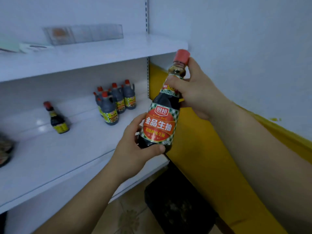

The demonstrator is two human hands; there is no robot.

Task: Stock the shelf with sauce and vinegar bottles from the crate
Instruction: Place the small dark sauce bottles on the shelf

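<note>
Left fingers (157,148) over bottle (160,122) base

Dim, cool, bluish indoor light; a soft, smeared picture.
The near sauce bottle (160,122) in the middle is sharpest, its label readable. The cluster of bottles (116,103) far back and the lone bottle (57,119) at left are blurred. Small pale glints lie on the shelf (67,157) at left. Below it, the dark crate (177,205) sinks into shadow. Straight edges bow toward the borders, and the far upper left is smeared.
</note>
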